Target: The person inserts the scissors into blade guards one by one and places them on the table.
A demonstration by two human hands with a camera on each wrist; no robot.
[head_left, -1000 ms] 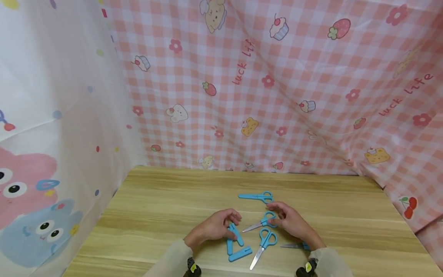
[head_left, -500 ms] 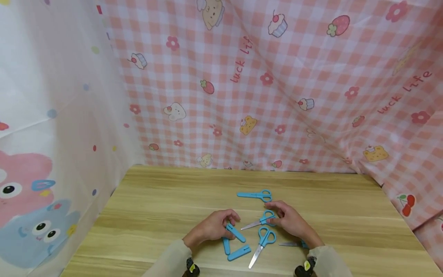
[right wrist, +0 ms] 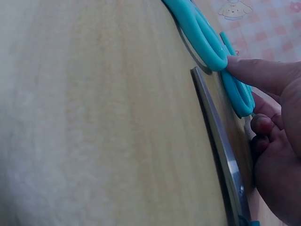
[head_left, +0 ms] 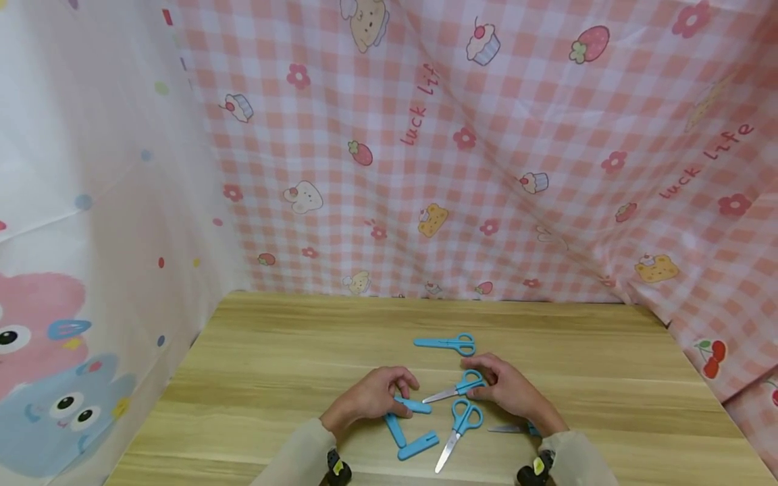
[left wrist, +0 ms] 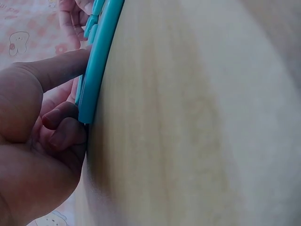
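My left hand (head_left: 372, 396) has its thumb and fingers at a light-blue scissors sheath (head_left: 417, 406), which lies almost level left to right. In the left wrist view the thumb comes down behind a blue sheath (left wrist: 99, 70), with other fingers curled below. My right hand (head_left: 509, 389) holds a pair of scissors (head_left: 466, 385) by the blue handle loops, the bare blades pointing left at the sheath's end. Just below lies a second pair of scissors (head_left: 460, 425), blades toward me. A third bare pair (head_left: 507, 428) is partly hidden under my right wrist.
Two more blue sheaths, one slanted (head_left: 396, 430) and one nearer me (head_left: 418, 446), rest on the wooden table (head_left: 292, 337). Farther back lies a sheathed pair of scissors (head_left: 446, 343). A pink checked curtain (head_left: 389, 169) hangs behind the table, a white one (head_left: 152, 223) at the left.
The sheath at my left hand has turned from steeply slanted to nearly level. The slanted sheath below it has tilted as well. My right hand keeps its place on the scissors.
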